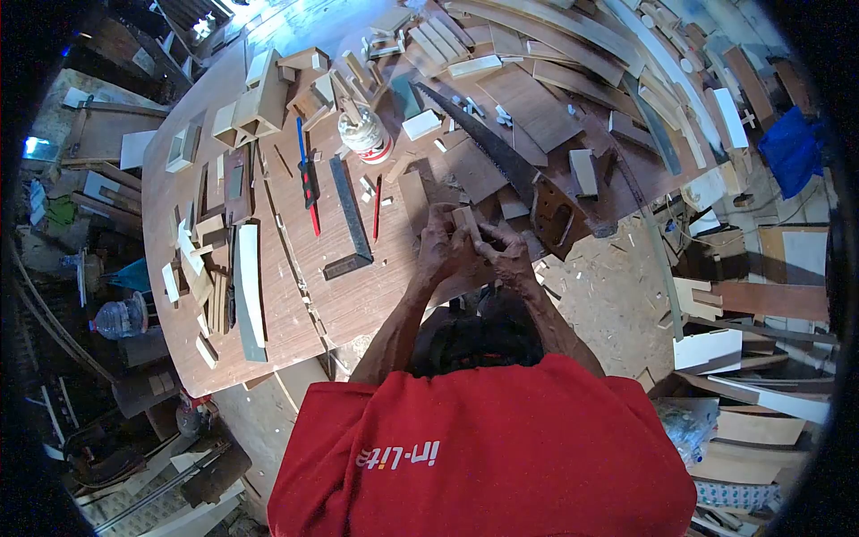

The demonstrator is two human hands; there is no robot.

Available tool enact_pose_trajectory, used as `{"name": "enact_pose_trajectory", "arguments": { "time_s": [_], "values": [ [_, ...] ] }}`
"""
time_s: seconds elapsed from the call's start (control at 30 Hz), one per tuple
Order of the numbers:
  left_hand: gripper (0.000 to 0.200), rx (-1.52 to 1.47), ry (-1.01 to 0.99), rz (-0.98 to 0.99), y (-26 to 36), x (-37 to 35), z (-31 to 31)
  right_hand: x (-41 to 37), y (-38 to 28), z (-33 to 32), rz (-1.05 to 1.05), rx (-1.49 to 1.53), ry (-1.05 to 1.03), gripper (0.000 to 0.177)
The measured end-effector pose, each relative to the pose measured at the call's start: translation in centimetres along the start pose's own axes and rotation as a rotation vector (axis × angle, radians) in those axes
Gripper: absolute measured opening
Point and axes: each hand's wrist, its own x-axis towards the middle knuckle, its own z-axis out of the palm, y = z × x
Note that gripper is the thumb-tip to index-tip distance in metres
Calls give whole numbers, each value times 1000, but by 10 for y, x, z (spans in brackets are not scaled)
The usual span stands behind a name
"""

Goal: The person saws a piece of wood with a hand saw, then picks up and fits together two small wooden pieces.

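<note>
My left hand (440, 243) and my right hand (506, 254) meet at the table's near edge, both with closed fingers. Between them they grip a small wooden block (464, 222). Just beyond my left hand a flat strip of wood (414, 199) lies on the table. A handsaw (488, 141) rests to the right of my hands, its wooden handle (557, 215) nearest my right hand. To the left are a try square (352, 219), a red pencil (377, 208) and a red and black cutter knife (310, 188).
The wooden table (295, 309) carries a clear jar (365, 136) with sticks in it, small box frames (257, 109) and stacked boards (528, 107). A white-edged strip (250, 286) lies at left. Offcuts (707, 349) crowd the right side. Shavings litter the floor (617, 295).
</note>
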Motion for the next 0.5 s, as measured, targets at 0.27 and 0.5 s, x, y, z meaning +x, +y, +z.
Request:
{"name": "enact_pose_trajectory", "arguments": {
  "time_s": [0.27,0.5],
  "values": [
    [39,-297,-9,-35,1,-4,3,9,17,4,-280,-288,82,49],
    [36,-121,-31,11,-16,-6,4,1,12,5,-29,-180,13,44]
  ]
}}
